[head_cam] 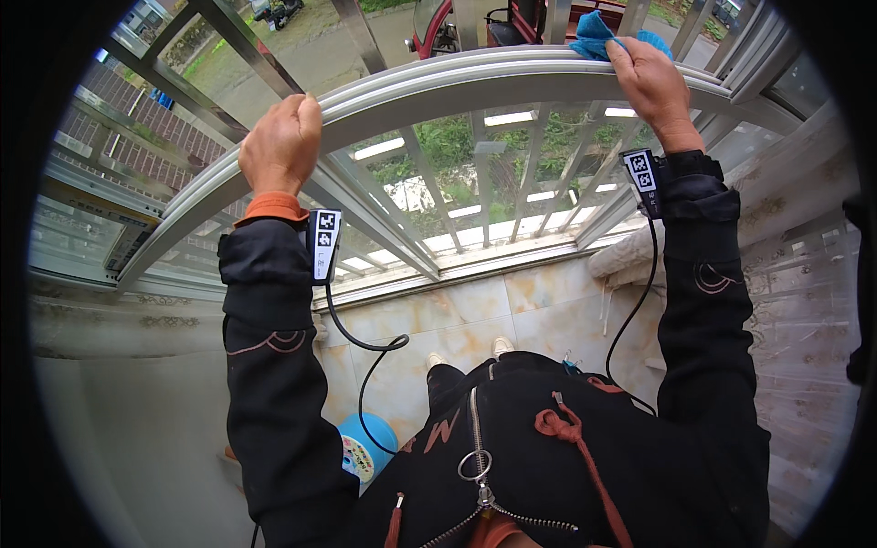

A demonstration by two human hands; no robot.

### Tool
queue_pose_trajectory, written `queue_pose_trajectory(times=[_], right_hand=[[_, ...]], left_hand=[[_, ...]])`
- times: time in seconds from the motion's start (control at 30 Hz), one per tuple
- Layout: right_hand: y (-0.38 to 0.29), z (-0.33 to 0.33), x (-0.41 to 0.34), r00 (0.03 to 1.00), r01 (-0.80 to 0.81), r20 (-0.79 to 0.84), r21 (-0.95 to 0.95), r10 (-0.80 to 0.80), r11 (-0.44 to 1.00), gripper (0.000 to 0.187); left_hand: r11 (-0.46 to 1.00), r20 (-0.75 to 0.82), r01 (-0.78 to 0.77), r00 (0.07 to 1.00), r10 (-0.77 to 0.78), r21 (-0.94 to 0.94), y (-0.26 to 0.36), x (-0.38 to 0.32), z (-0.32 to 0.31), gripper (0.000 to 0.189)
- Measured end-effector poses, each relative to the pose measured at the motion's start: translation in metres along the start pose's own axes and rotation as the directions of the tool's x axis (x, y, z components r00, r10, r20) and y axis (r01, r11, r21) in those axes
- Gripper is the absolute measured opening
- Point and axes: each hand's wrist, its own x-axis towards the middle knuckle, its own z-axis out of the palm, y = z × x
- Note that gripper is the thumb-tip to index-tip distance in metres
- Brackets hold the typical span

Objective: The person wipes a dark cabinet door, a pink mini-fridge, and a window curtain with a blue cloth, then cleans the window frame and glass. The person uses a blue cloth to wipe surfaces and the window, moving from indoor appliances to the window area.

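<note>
A white window frame rail (479, 65) curves across the view in front of me, with glass panes below it and metal security bars (356, 34) outside. My left hand (282, 140) is closed at the left part of this rail; its fingertips are hidden, so whether it grips the rail or a bar cannot be told. At the right, my right hand (647, 82) presses a blue cloth (595, 34) against the top of the rail, thumb on the near side. Part of the cloth shows on both sides of the hand.
Sheer curtains hang at the left (185, 312) and right (788, 288). A light blue bucket (373, 435) stands on the marble-patterned tile floor (473, 308) near my legs. Black cables loop from both wrist devices. Outside, a red vehicle (435, 27) stands beyond the bars.
</note>
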Motion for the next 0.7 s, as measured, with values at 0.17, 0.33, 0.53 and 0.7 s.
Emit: queue_pose_trajectory(times=[0.17,0.33,0.53,0.7], right_hand=[[-0.092,0.026,-0.002,0.993,0.117,0.016,0.015,-0.117,0.993,0.038],[-0.161,0.045,-0.006,0.984,0.179,-0.028,0.030,-0.179,0.983,0.036],[-0.230,0.061,-0.005,0.950,0.272,-0.166,0.021,-0.265,0.962,0.034],[-0.297,0.071,-0.005,0.965,0.252,-0.091,0.049,-0.247,0.967,0.029]], left_hand=[[1.000,-0.021,-0.004,1.000,0.004,0.005,-0.004,-0.001,0.006,0.052],[0.993,-0.116,-0.118,0.987,0.114,-0.028,-0.008,-0.002,0.011,0.053],[0.957,-0.194,-0.266,0.951,0.240,-0.116,-0.079,-0.009,0.001,0.044],[0.987,-0.365,-0.150,0.918,0.158,0.050,-0.188,-0.023,-0.012,0.046]])
